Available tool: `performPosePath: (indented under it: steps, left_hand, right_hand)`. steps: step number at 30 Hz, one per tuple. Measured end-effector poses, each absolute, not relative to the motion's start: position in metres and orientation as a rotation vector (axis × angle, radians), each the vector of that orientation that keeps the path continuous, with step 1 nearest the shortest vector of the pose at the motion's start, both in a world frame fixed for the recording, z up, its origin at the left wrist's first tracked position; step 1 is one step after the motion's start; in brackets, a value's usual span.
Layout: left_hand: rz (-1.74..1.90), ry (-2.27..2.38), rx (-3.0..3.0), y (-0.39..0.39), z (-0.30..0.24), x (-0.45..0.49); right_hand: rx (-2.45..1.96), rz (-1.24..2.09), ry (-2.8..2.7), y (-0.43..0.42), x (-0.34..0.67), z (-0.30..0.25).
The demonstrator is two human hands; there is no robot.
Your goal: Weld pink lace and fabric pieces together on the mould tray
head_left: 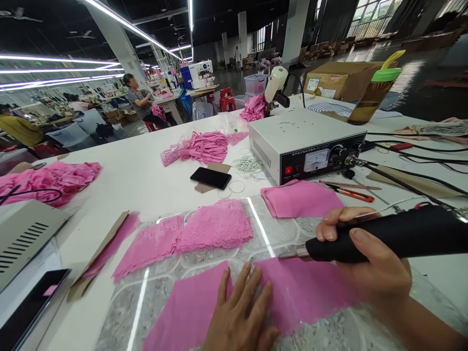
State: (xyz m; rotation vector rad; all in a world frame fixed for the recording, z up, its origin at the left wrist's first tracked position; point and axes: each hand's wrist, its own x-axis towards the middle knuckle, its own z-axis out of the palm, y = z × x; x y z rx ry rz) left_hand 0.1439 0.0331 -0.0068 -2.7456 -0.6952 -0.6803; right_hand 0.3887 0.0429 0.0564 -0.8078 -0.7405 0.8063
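Observation:
My right hand [380,263] is wrapped around a thick black ultrasonic handpiece [402,231]. Its narrow metal tip [294,252] meets the upper edge of a pink fabric piece [303,287] on the right. My left hand [241,312] lies flat with fingers spread, across the gap between that piece and another pink fabric piece [186,307]. Just beyond are a stack of plain pink pieces [153,243] and a stack of pink lace pieces [217,224]. A folded pink stack [302,199] lies near the handpiece. Under the work is a grey marbled mat [120,307].
A metal control box [307,141] with cables stands behind. Nearby lie an orange cutter [353,193], a phone [210,178], elastic loops [248,165] and pink strips [204,146]. A drink bottle [375,92] stands back right. Another machine [32,239] sits left. A seated person [139,100] is farther off.

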Motion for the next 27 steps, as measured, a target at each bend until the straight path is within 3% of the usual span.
performPosePath:
  steps: [27]
  left_hand:
    - [-0.669,-0.635,-2.716,0.040,0.000,0.144]
  right_hand:
    - [-0.803,0.710,-0.730,0.044,0.399,0.054]
